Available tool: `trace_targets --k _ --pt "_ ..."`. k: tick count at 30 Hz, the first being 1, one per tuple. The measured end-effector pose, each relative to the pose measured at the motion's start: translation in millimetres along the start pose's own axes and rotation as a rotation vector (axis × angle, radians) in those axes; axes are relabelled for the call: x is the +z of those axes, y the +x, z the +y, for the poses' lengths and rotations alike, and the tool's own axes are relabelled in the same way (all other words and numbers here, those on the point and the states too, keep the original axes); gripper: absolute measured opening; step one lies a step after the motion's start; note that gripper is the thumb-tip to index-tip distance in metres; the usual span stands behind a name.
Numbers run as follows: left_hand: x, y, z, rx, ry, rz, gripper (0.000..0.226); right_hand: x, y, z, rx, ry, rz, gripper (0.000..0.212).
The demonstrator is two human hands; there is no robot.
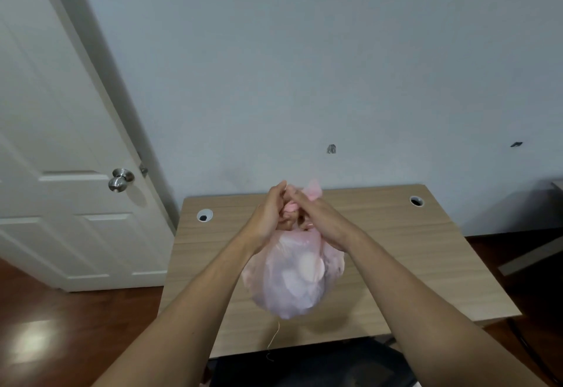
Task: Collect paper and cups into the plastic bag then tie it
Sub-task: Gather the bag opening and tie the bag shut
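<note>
both hands, left hand (268,216) and right hand (320,219), grasp the twisted neck of a full pink plastic bag (292,277) above a wooden desk (411,249).

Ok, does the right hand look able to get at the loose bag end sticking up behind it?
Probably yes. The loose end sticks up right beside the right hand, nothing between them, though that hand is gripping the bag at its neck.

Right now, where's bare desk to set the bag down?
Widest bare patch: desk right side, between the right cable hole and the front edge. Narrower strip below the left cable hole. Centre is crowded: left hand and right hand grip the plastic bag there.
</note>
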State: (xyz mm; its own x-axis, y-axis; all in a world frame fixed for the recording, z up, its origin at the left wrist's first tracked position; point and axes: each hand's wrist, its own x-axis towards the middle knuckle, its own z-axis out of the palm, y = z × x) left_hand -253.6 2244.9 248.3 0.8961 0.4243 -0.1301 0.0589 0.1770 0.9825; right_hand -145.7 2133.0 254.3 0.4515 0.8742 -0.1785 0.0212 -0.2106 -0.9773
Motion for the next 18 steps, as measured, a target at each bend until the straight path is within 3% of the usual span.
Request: trace_targets --k 2,4,10,18 --pt "0 -2 0 -0.044 0.036 0.02 0.066 5 -2 2 -0.022 -0.092 -0.009 0.05" --pt "0 -5 0 -0.035 0.068 0.056 0.064 9 1 6 -0.022 -0.137 0.04 0.059" --pt "-2 0 -10 -0.006 -0.001 0.217 0.03 13 5 10 0.022 -0.201 0.163 0.066" --pt "-14 3 -10 -0.132 -0.013 0.12 0.06 13 6 18 -0.044 -0.199 0.1 0.052"
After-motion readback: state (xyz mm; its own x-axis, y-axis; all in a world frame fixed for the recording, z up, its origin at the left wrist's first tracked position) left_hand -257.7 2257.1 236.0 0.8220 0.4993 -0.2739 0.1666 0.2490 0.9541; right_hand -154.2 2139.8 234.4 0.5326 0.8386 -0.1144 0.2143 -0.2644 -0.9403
